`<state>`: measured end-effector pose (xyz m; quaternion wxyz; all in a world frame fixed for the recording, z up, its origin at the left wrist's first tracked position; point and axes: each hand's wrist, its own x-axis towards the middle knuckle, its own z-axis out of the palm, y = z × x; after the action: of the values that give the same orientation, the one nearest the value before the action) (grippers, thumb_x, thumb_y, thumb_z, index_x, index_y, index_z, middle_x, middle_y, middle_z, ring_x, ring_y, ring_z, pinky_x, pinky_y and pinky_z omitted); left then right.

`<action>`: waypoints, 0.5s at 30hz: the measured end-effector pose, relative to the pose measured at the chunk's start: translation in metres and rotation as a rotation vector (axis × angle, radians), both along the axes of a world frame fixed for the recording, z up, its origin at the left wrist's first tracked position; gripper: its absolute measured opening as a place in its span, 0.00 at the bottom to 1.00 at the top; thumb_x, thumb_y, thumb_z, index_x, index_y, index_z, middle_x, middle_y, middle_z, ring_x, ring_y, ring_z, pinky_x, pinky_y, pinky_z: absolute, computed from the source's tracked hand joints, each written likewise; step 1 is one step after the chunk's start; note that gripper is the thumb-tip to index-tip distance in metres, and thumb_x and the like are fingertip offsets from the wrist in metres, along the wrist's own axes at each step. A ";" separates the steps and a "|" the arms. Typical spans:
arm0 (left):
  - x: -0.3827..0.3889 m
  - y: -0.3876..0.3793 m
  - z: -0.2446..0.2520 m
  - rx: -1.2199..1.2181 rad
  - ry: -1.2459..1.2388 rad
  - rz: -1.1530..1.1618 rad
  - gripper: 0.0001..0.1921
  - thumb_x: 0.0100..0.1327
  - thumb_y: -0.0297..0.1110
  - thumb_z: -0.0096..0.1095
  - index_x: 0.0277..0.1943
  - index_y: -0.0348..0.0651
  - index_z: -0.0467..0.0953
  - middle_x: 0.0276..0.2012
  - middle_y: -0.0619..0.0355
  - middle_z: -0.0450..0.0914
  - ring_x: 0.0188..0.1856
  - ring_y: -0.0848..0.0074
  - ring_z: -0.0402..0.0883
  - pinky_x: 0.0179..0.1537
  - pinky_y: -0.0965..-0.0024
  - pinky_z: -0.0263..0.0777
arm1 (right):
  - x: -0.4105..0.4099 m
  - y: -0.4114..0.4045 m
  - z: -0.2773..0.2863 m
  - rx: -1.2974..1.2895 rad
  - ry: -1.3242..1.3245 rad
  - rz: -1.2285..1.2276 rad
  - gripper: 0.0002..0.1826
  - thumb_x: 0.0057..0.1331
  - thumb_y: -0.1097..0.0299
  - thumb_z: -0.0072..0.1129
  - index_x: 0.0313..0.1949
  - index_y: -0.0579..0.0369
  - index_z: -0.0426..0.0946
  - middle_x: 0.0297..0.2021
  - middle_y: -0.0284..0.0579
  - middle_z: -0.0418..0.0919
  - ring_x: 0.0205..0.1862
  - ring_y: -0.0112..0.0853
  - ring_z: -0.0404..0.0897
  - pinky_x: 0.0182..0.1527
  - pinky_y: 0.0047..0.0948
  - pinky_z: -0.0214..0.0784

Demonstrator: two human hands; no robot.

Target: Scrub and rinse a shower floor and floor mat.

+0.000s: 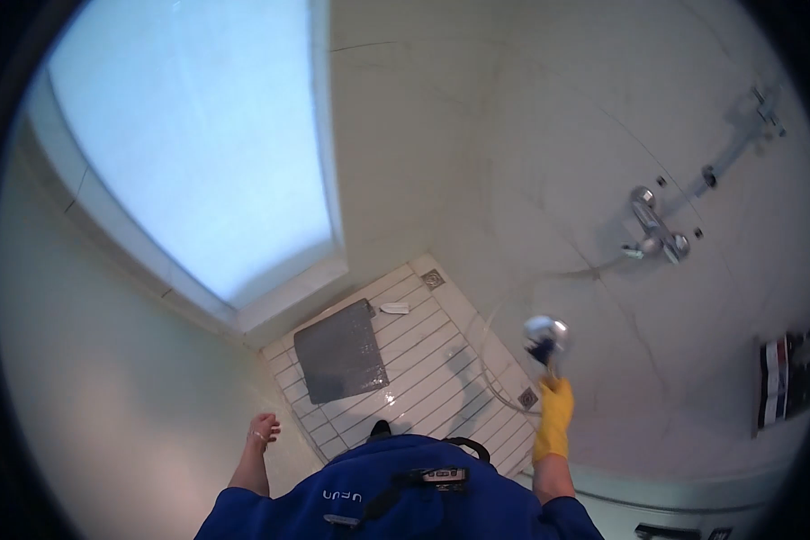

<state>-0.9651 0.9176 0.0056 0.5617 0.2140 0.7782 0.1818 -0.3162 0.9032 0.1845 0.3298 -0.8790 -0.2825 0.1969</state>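
Note:
My right hand (554,415), in a yellow rubber glove, grips the handle of a round chrome hand shower (548,334). The shower head is held out ahead of me, and its face cannot be seen clearly. A pale shower hose (491,385) loops over the tiled floor beside the glove. My left hand (265,429) is bare, with a bracelet at the wrist. It hangs at my left side with loosely curled fingers and nothing visible in it. Before me on the floor lies a grey mat (343,352), wet and shiny, beside a small white object (395,308).
A chrome shower mixer (656,226) juts from the right wall, below a shower rail (742,145). Farther right, a wall shelf (759,388) holds several items. Floor drains (433,279) sit along the white tile floor (425,351). A bright frosted window (209,135) stands at upper left.

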 end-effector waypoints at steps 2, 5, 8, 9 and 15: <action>-0.014 -0.050 -0.004 -0.063 0.010 0.145 0.14 0.64 0.43 0.56 0.48 0.47 0.74 0.32 0.60 0.79 0.28 0.76 0.78 0.26 0.68 0.70 | 0.024 -0.043 -0.015 0.319 0.111 -0.194 0.12 0.59 0.74 0.58 0.42 0.64 0.76 0.35 0.44 0.79 0.36 0.30 0.76 0.40 0.29 0.68; -0.018 -0.125 -0.015 -0.082 0.016 0.316 0.13 0.62 0.41 0.54 0.45 0.45 0.75 0.28 0.60 0.78 0.28 0.75 0.78 0.24 0.69 0.69 | 0.087 -0.075 -0.050 0.195 -0.014 -0.229 0.11 0.60 0.75 0.57 0.43 0.62 0.76 0.35 0.42 0.78 0.36 0.29 0.76 0.41 0.26 0.68; 0.026 -0.136 -0.002 -0.094 0.005 0.244 0.12 0.60 0.41 0.54 0.41 0.43 0.77 0.28 0.60 0.79 0.27 0.78 0.77 0.23 0.73 0.68 | 0.095 -0.025 -0.045 0.363 0.133 -0.070 0.10 0.60 0.77 0.57 0.42 0.62 0.76 0.35 0.43 0.80 0.34 0.28 0.77 0.39 0.25 0.70; 0.041 -0.141 0.001 -0.052 0.050 0.313 0.12 0.60 0.41 0.55 0.41 0.43 0.77 0.29 0.60 0.79 0.27 0.79 0.77 0.23 0.74 0.67 | 0.070 0.013 -0.023 0.299 0.090 0.027 0.12 0.59 0.78 0.58 0.44 0.63 0.75 0.35 0.42 0.80 0.32 0.28 0.77 0.37 0.25 0.70; 0.093 -0.148 0.029 0.115 0.061 0.605 0.13 0.62 0.40 0.57 0.45 0.43 0.77 0.32 0.60 0.80 0.28 0.79 0.78 0.24 0.74 0.69 | -0.072 0.194 0.012 0.105 0.290 0.637 0.12 0.59 0.74 0.63 0.42 0.61 0.75 0.29 0.41 0.79 0.26 0.26 0.77 0.32 0.21 0.69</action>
<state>-0.8721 0.7691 0.0348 0.4454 0.0095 0.8117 0.3777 -0.3880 1.0971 0.1969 0.3333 -0.6915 -0.5023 0.3980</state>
